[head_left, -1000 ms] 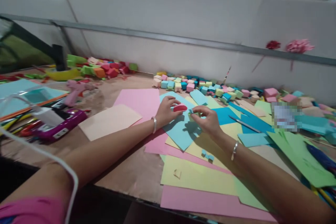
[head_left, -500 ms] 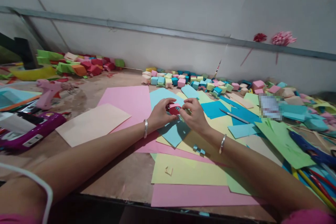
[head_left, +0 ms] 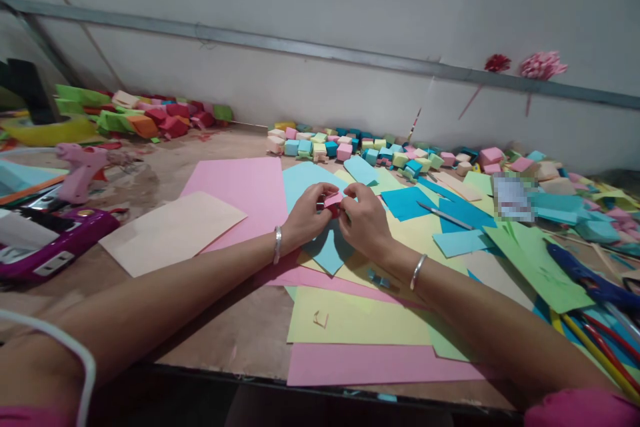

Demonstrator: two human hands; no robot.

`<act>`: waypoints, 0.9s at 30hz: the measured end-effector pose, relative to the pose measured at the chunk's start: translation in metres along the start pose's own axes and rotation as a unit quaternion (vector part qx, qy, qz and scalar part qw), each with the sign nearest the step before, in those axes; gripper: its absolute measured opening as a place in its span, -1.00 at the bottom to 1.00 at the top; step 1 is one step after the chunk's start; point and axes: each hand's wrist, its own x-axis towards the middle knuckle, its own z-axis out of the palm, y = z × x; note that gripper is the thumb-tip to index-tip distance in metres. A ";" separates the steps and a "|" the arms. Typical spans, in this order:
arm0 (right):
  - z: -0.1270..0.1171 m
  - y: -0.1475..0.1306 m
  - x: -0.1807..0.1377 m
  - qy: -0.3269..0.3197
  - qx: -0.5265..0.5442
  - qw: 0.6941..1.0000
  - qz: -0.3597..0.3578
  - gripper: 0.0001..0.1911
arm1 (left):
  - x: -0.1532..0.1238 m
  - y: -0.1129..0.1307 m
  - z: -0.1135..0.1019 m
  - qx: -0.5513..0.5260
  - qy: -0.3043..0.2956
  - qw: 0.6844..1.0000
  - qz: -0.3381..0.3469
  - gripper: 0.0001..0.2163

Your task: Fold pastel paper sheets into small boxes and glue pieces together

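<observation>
Between my two hands is a small pink-red paper box [head_left: 333, 200], held over a sheet of light blue paper [head_left: 327, 255]. My left hand [head_left: 307, 213] grips its left side with thumb and fingers. From the right, the bent fingers of my right hand [head_left: 365, 217] close on the same box and hide part of it. Two tiny blue paper pieces [head_left: 379, 278] lie on yellow paper below my right wrist. A small folded paper strip [head_left: 321, 318] rests on the yellow sheet [head_left: 360, 320] nearer the table's front edge.
Rows of small coloured paper boxes [head_left: 345, 150] line the wall. At left are a pink glue gun [head_left: 77, 170], a purple tool [head_left: 65, 247] and a tape roll [head_left: 50, 130]. A craft knife [head_left: 445, 215], green paper [head_left: 535, 267] and a blue glue gun [head_left: 590, 273] lie at right.
The box has turned in my fingers, so a lighter pink face now shows on top. My right hand has closed in nearer to my left. The view has shifted slightly.
</observation>
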 end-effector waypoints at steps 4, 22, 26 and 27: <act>0.002 -0.005 0.000 0.007 -0.045 0.999 -0.017 -0.79 | -0.001 0.003 0.003 0.021 0.021 1.000 0.010 -0.72; 0.001 -0.015 -0.003 0.014 -0.120 0.991 -0.059 -0.76 | -0.006 0.018 0.007 -0.029 0.105 0.994 -0.027 -0.73; 0.000 -0.012 -0.002 0.010 -0.088 0.995 -0.045 -0.77 | -0.008 0.020 0.007 -0.046 0.097 0.994 -0.037 -0.74; 0.000 -0.010 -0.001 0.011 -0.068 0.997 -0.039 -0.78 | -0.008 0.020 0.007 -0.050 0.093 0.994 -0.040 -0.73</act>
